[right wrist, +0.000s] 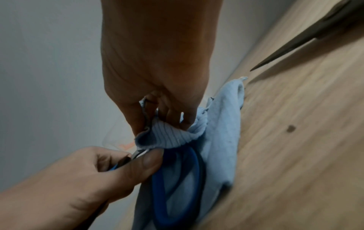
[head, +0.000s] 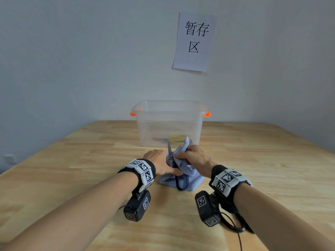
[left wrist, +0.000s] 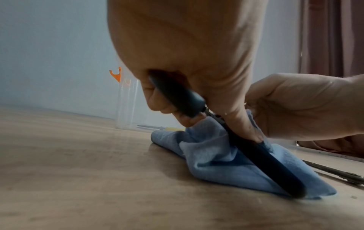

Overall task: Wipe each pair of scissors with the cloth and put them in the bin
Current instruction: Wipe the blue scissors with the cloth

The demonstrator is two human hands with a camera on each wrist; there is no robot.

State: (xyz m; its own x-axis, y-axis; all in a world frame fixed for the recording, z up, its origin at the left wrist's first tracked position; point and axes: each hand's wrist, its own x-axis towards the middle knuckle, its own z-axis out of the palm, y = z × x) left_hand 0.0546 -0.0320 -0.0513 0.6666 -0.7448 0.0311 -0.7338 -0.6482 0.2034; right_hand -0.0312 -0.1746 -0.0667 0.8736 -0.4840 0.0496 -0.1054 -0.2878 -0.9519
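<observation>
— What hangs on the wall (head: 72, 60) behind?
— A white paper sign (head: 194, 42) in the upper right of the frame, printed with three black characters, its lower edge lifting a little.
— And below?
— A light wooden bench (head: 72, 178) of joined planks fills the lower half. A white wall socket (head: 10, 159) sits at the far left edge, low on the pale grey wall.
</observation>
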